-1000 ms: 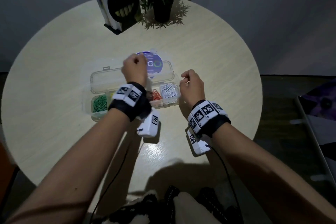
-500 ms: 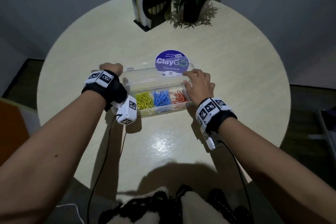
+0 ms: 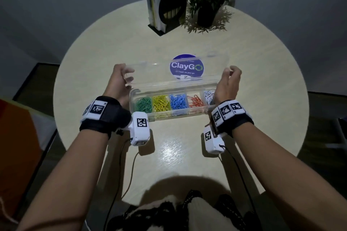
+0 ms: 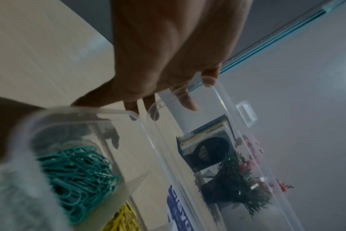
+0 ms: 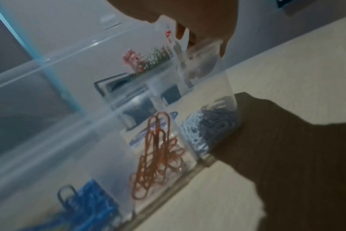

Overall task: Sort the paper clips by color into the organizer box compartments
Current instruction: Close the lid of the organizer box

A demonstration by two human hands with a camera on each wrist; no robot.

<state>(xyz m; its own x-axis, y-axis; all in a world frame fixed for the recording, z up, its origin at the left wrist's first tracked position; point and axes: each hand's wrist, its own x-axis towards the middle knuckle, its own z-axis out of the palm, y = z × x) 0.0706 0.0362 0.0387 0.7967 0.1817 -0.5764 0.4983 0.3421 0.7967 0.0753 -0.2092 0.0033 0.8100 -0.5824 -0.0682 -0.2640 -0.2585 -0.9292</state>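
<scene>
The round surface (image 3: 262,73) carries the clear organizer box (image 3: 174,112), its lid (image 3: 159,75) raised. The left hand (image 3: 120,82) and right hand (image 3: 228,86) each pinch one lid end. Inside, compartments hold green clips (image 3: 144,104), yellow, blue, red, white.
</scene>
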